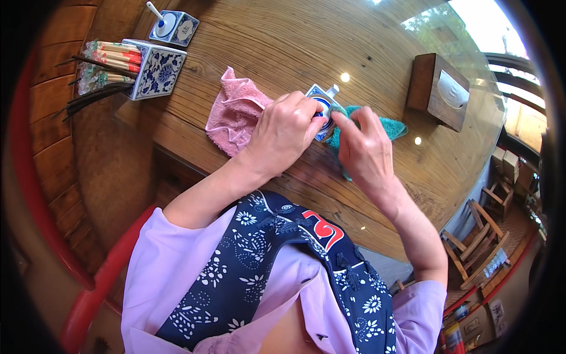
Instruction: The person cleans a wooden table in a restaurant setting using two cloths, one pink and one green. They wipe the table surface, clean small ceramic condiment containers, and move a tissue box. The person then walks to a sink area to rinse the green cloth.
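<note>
A small square blue-and-white ceramic pot [315,92] with a spout-like white projection stands between my hands on the wooden table. The fingers of my left hand [285,128] grip its round, blue-ringed top. My right hand [365,141] pinches part of a teal terry cloth [391,128] against the pot's right side; the rest of the cloth hangs below and to the right of the fingers. A pink terry cloth [236,110] lies crumpled on the table, left of and partly behind my left hand.
At the upper left, a patterned ceramic holder [159,73] lies with wrapped chopsticks [117,57] pointing left, beside a lidded ceramic jar [177,28] with a spoon. A wooden tissue box [435,90] is at the right. Wooden chairs [477,243] stand beyond the glass-topped table [283,26].
</note>
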Tool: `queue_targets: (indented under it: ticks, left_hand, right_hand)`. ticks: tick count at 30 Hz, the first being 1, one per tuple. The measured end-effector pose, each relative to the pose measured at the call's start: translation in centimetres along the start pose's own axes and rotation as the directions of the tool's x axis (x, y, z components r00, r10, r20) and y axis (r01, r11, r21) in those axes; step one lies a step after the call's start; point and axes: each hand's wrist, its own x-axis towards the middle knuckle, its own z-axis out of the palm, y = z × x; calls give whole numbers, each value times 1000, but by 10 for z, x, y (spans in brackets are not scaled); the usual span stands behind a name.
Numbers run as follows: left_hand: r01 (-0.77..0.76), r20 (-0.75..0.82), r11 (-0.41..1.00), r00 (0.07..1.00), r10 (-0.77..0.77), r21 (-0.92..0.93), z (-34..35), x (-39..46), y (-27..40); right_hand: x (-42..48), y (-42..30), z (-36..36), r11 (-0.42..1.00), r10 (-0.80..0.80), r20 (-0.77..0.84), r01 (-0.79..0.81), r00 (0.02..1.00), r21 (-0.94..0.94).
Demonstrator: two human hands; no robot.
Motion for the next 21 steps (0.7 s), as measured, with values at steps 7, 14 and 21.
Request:
queue_targets:
  ticks: [7,14,21]
  left_hand:
    - [-25,-2,999,1000,25,-43,0,1,-3]
    - [-32,12,999,999,32,-21,0,2,-6]
    - [-27,23,999,999,28,-26,1,2,-5]
  right_hand:
    - [6,2,-4,997,-45,24,46,999,-57]
    - [48,21,-9,970,-235,107,227,966,86]
    - [-6,-9,5,999,32,-23,-33,999,-41]
